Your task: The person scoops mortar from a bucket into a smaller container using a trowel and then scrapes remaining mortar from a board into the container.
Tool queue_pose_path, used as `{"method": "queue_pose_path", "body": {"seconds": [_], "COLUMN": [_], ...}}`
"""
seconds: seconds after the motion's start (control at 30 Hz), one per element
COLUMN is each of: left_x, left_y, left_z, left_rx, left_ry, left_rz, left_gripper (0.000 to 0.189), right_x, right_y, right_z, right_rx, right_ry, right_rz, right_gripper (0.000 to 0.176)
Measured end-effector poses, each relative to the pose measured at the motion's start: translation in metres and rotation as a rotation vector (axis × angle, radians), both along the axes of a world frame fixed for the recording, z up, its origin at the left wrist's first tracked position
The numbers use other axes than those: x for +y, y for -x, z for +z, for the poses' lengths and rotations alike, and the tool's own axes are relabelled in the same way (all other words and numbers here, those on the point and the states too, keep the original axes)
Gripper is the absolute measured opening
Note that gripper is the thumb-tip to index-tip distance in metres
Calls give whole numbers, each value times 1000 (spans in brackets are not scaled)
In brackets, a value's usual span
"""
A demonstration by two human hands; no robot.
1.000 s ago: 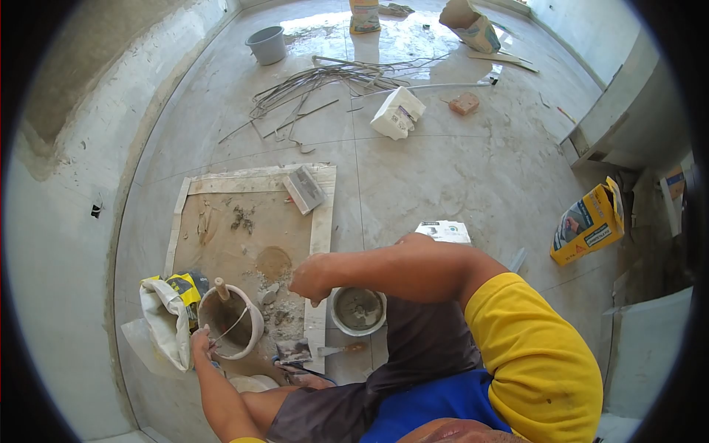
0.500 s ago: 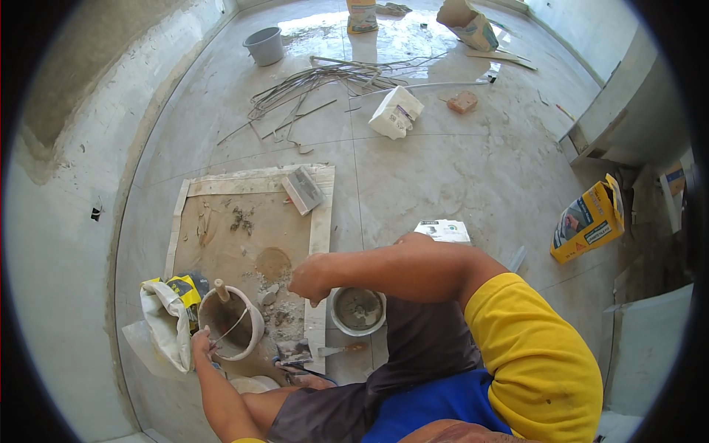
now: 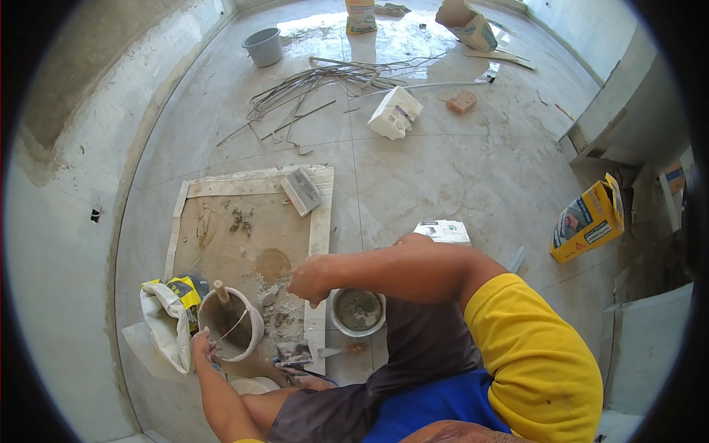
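At the lower left, my left hand (image 3: 201, 344) is closed at the rim of a pale, mortar-smeared bucket (image 3: 255, 325), by the end of its wire handle. A wooden handle (image 3: 221, 291) sticks up inside the bucket. My right hand (image 3: 310, 279) hangs closed over the right strip of a dirty board (image 3: 244, 225), fingers curled down; what they hold, if anything, is hidden. Beside it stands a round bowl (image 3: 359, 310) with grey residue. A putty knife (image 3: 343, 349) with a wooden handle lies across the board's edge. Grey lumps (image 3: 269, 297) lie between bucket and right hand.
An opened white sack (image 3: 167, 328) leans left of the bucket. A rectangular block-like tool (image 3: 302, 190) rests on the board's corner. Farther off are metal rods (image 3: 317, 81), a grey bucket (image 3: 264, 47), a white block (image 3: 396, 113) and a brick piece (image 3: 461, 102). A yellow bag (image 3: 588, 221) stands right.
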State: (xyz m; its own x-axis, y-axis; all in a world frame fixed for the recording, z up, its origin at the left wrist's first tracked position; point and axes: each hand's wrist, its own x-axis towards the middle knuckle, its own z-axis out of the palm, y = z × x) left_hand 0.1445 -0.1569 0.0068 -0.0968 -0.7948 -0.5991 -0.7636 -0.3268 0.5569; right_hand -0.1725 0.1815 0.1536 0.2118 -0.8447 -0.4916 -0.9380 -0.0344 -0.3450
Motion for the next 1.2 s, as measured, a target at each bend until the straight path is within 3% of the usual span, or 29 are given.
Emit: {"method": "queue_pose_path", "body": {"seconds": [1.2], "left_x": [-8], "left_y": [-5], "left_z": [-6], "left_rx": [9], "left_ry": [-20], "left_rz": [-21], "left_gripper": [37], "right_x": [-2], "right_y": [0], "right_z": [-4], "right_rx": [-3], "right_ry": [8], "right_rz": [6], "right_gripper": [45]}}
